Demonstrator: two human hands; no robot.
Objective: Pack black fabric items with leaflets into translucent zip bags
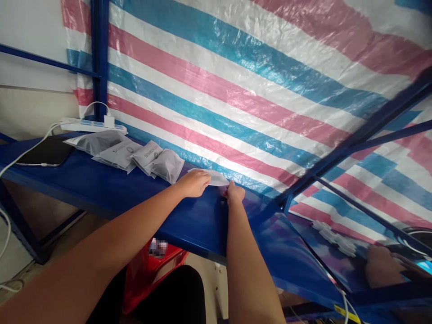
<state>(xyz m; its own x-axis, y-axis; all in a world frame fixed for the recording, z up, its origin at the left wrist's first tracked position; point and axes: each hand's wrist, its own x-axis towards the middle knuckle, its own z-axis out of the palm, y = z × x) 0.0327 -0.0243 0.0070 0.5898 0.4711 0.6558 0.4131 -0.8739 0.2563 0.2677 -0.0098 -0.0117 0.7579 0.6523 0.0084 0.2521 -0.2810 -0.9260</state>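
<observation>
My left hand [195, 183] is closed on the near edge of a pale plastic pouch [218, 177] at the back of the blue table. At the pouch's right end, my right hand [235, 193] pinches its corner. The pouch is seen almost edge-on, so what is inside it does not show. Just left of my hands stands a row of several filled grey-white pouches, the nearest pouch [169, 165] close to my left hand. Some of them carry dark print.
A blue metal table [199, 225] stands against a striped plastic sheet [216, 94]. A black tablet [45, 150] and a white power strip [91, 126] lie at the left. Below is a red stool [141, 274]. Another person's hand [383, 265] is at the right, beyond the frame bars.
</observation>
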